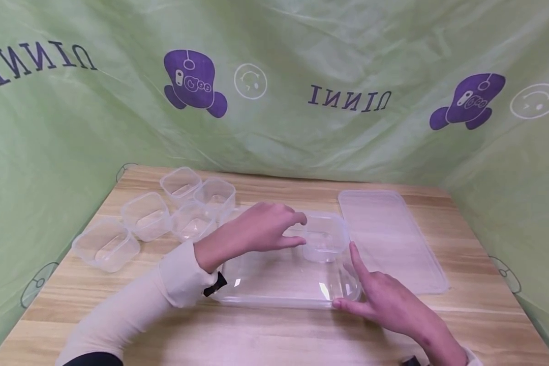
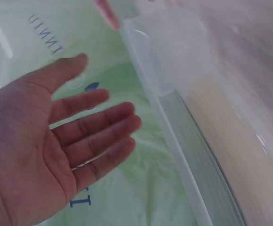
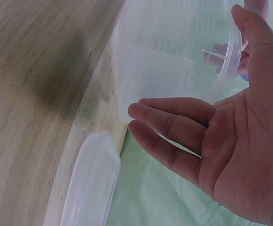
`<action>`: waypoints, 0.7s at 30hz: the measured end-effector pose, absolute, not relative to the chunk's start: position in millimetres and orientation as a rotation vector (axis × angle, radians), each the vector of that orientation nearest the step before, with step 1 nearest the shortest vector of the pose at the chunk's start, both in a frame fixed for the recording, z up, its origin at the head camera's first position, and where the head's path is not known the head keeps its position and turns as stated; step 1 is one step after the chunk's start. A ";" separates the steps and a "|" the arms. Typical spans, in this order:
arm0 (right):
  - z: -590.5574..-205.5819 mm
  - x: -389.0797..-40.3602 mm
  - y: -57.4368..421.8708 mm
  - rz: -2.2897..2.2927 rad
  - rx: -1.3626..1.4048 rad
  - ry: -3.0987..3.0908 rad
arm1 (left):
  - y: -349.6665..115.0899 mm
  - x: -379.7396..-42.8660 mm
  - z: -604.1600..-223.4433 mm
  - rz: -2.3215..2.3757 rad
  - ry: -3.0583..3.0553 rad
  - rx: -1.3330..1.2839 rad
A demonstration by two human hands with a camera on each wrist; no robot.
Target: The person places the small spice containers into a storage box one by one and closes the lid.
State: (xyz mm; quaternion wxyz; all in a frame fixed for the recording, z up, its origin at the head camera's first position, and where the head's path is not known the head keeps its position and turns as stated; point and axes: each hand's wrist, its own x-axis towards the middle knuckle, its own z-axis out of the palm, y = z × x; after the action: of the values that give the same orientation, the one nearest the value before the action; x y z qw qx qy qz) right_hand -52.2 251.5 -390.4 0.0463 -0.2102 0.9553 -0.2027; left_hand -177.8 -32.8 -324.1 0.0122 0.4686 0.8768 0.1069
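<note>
Pale sleeve (image 1: 128, 305); left hand (image 1: 271, 227), fingers spread, beside small tub (image 1: 324, 244) inside clear bin (image 1: 274, 303); right hand (image 1: 383, 297), thumb and fingers apart, touching clear bin.

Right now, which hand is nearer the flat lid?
Right: the right hand is beside the flat lid, at the large container; the left hand is farther, above that container.

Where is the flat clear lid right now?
In the head view, the lid lies on the table at the right, beside the big box.
</note>
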 end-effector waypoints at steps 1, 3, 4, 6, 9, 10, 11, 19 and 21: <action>-390.5 -52.3 251.4 -0.618 -0.639 2.916 | -34.7 -177.9 -322.7 0.336 2.734 1.464; -390.4 -52.4 251.2 -0.620 -0.631 2.917 | -38.2 -178.0 -319.5 0.347 2.736 1.469; -390.3 -52.5 251.1 -0.620 -0.629 2.917 | -39.8 -177.9 -317.8 0.351 2.740 1.472; -390.1 -52.4 251.0 -0.621 -0.625 2.919 | -43.0 -177.4 -314.7 0.366 2.753 1.474; -389.9 -52.5 251.3 -0.615 -0.629 2.925 | -48.0 -176.2 -311.2 0.387 2.778 1.478; -389.9 -52.5 251.5 -0.614 -0.630 2.927 | -50.0 -175.5 -310.6 0.395 2.782 1.476; -389.9 -52.5 251.6 -0.613 -0.631 2.928 | -52.2 -174.8 -309.9 0.403 2.788 1.470; -390.5 -52.5 252.0 -0.607 -0.633 2.921 | -73.8 -168.8 -309.7 0.432 2.847 1.445; -390.2 -52.5 251.9 -0.606 -0.628 2.914 | -79.1 -166.6 -309.1 0.449 2.854 1.428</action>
State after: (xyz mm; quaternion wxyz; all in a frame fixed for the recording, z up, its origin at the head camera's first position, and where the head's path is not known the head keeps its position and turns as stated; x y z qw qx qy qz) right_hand -52.5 251.9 -390.2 0.0500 -0.2063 0.9567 -0.1989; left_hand -166.6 -79.1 -309.1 -0.0403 0.4428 0.8848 0.1391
